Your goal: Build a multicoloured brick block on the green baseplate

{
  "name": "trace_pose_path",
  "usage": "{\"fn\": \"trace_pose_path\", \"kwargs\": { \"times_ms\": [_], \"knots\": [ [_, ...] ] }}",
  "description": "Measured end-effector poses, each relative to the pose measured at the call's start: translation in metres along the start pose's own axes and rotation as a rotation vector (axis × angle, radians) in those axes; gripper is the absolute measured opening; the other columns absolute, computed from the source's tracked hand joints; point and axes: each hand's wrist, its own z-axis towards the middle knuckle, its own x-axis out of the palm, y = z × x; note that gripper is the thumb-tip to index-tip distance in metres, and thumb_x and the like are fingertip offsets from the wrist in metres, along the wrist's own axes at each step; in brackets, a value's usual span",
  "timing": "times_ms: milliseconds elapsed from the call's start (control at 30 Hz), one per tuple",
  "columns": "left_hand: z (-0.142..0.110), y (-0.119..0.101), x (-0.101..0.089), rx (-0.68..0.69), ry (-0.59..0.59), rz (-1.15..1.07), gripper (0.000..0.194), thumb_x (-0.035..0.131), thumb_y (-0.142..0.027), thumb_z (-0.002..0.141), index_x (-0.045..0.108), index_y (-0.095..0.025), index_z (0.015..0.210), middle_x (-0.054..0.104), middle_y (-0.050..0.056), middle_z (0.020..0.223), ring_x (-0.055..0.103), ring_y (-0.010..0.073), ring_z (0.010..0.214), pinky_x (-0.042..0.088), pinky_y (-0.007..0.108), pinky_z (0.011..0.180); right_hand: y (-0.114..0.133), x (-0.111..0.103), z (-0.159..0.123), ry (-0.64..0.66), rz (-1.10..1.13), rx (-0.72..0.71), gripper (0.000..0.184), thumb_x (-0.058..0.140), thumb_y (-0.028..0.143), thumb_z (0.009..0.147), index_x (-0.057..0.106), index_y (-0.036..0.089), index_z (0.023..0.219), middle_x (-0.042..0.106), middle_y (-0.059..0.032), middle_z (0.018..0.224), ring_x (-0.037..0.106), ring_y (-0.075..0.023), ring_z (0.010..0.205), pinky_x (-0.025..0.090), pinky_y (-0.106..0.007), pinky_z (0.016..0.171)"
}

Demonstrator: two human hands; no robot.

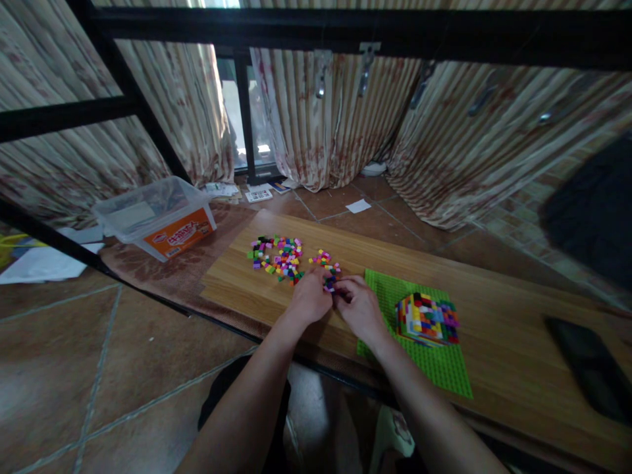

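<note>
My left hand (311,297) and my right hand (362,306) meet on a wooden board (494,309), fingers curled together around a small cluster of coloured bricks (329,283) held between them. Just beyond my hands lies a small scatter of loose bricks (323,259), and further left a larger pile of bricks (276,257). To the right of my right hand a multicoloured block-shaped brick build (427,318) stands on a green baseplate (439,368).
A clear plastic tub with an orange label (158,217) sits on the floor at the left. A dark flat object (590,368) lies on the board's right end. Curtains hang behind; papers lie on the tiled floor; black metal bars cross overhead.
</note>
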Motion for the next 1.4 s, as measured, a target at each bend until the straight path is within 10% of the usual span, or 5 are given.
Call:
{"fn": "trace_pose_path", "kwargs": {
  "times_ms": [867,1100,1400],
  "knots": [
    [0.015,0.002,0.002,-0.078,-0.159,-0.208,0.021,0.049,-0.02,0.084,0.069,-0.016,0.081,0.07,0.005,0.08,0.063,0.0179,0.077,0.047,0.028,0.074,0.014,-0.012,-0.007,-0.088,0.107,0.056,0.018,0.057,0.019,0.079,0.07,0.018,0.092,0.065,-0.0084,0.102,0.065,-0.0183,0.087,0.054,-0.035,0.082],
    [0.006,-0.008,-0.003,0.079,0.146,-0.749,0.02,0.054,-0.031,0.081,0.061,-0.015,0.071,0.052,-0.003,0.058,0.045,0.0086,0.053,0.037,0.02,0.052,0.029,-0.031,-0.01,-0.156,0.211,0.025,0.03,0.056,0.025,0.086,0.064,0.02,0.114,0.067,-0.006,0.102,0.064,-0.0169,0.09,0.052,-0.033,0.083],
    [-0.011,-0.032,-0.018,0.047,0.356,-1.007,0.03,0.071,-0.042,0.072,0.062,-0.013,0.071,0.051,-0.004,0.057,0.042,0.0053,0.05,0.03,0.019,0.048,0.046,-0.054,-0.025,-0.21,0.124,-0.09,0.014,0.061,0.025,0.085,0.069,0.023,0.097,0.065,-0.0014,0.083,0.061,-0.0147,0.075,0.049,-0.028,0.07]
  ]
}}
